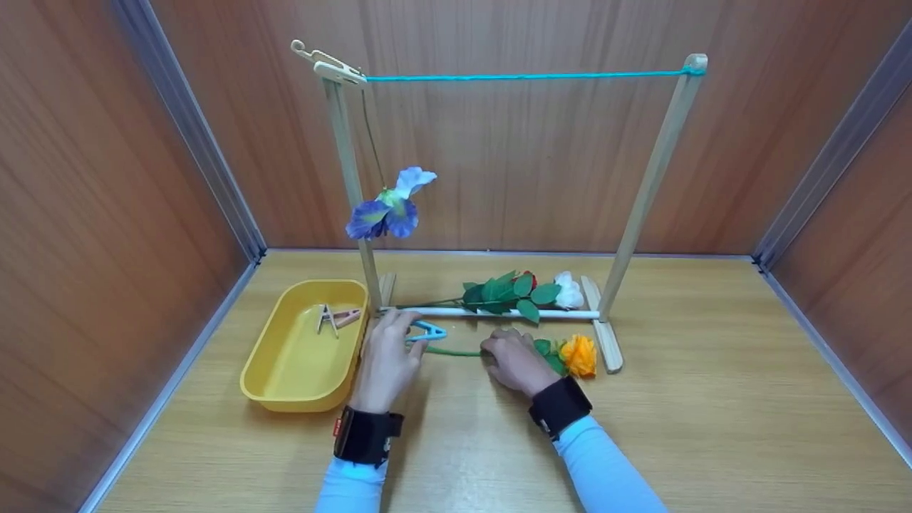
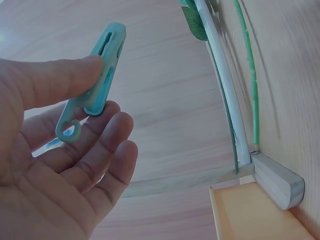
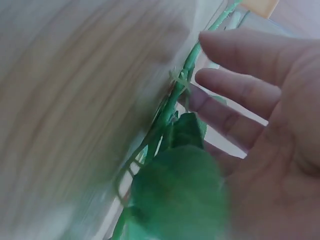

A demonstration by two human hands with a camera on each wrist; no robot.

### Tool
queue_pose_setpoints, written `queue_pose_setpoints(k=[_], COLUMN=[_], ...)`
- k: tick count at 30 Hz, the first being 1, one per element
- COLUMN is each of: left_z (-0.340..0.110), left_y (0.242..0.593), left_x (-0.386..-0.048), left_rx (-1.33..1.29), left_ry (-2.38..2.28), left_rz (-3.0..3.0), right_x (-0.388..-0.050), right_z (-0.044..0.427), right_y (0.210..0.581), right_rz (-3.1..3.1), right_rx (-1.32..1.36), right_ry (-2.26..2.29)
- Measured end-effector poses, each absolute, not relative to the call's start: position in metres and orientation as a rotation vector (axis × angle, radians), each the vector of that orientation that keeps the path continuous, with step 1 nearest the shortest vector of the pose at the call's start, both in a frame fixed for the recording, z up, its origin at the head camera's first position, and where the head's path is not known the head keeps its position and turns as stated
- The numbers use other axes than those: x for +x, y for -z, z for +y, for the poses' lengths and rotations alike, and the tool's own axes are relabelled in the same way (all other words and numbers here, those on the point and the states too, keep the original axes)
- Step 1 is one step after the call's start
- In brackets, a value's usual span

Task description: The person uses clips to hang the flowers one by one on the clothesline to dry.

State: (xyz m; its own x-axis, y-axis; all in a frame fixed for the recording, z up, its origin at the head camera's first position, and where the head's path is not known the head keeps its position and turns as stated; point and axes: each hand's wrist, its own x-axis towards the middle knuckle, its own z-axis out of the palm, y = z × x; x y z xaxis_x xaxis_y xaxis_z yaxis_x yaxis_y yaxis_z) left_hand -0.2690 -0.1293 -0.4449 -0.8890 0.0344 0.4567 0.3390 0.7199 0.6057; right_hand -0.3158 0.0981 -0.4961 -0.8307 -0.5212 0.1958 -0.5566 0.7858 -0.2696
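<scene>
The left hand (image 1: 388, 360) holds a blue clothespin (image 1: 429, 330) with a hooked end; in the left wrist view the thumb presses the clothespin (image 2: 106, 75) against the fingers. On the table, the right hand (image 1: 519, 362) is at the green stem (image 1: 456, 353) of an orange flower (image 1: 578, 355). In the right wrist view its thumb and fingers lie beside the stem (image 3: 170, 107), fingers slightly bent, not closed round it; a leaf (image 3: 180, 190) covers part of the view. A blue-purple flower (image 1: 390, 206) hangs head down from a pale clothespin (image 1: 340, 73) at the rack's left top.
A wooden rack (image 1: 652, 185) carries a turquoise string (image 1: 520, 76) across its top. Behind its white lower bar (image 1: 456, 311) lie a white flower (image 1: 568, 291) and a red flower with green leaves (image 1: 499, 293). The yellow tray (image 1: 303, 370) at left holds clothespins (image 1: 345, 318).
</scene>
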Motion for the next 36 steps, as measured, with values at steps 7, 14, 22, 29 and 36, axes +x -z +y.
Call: queue_pose_setpoints(k=[7,14,22,29,36], left_z=[-0.127,-0.126,-0.126,-0.126,-0.12], left_y=[0.444,0.447,0.448,0.446,0.445], left_x=[-0.269,-0.269,-0.27,-0.271,-0.269], left_rx=[-0.301,-0.357,-0.314,-0.275,-0.306], left_ry=[0.996,0.97,0.994,1.011,1.009], left_rz=[-2.513,-2.472,-2.508,-2.526,-2.483], right_x=[-0.317,-0.318,-0.318,-0.318,-0.319], right_z=[0.098,0.101,0.102,0.105,0.109], right_y=[0.499,0.5,0.496,0.489,0.483], right_rz=[-2.855,-2.86,-2.859,-2.836,-2.718], right_rx=[0.828,0.826,0.834,0.816,0.737], right_ry=[-0.449,-0.468,-0.506,-0.592,-0.724])
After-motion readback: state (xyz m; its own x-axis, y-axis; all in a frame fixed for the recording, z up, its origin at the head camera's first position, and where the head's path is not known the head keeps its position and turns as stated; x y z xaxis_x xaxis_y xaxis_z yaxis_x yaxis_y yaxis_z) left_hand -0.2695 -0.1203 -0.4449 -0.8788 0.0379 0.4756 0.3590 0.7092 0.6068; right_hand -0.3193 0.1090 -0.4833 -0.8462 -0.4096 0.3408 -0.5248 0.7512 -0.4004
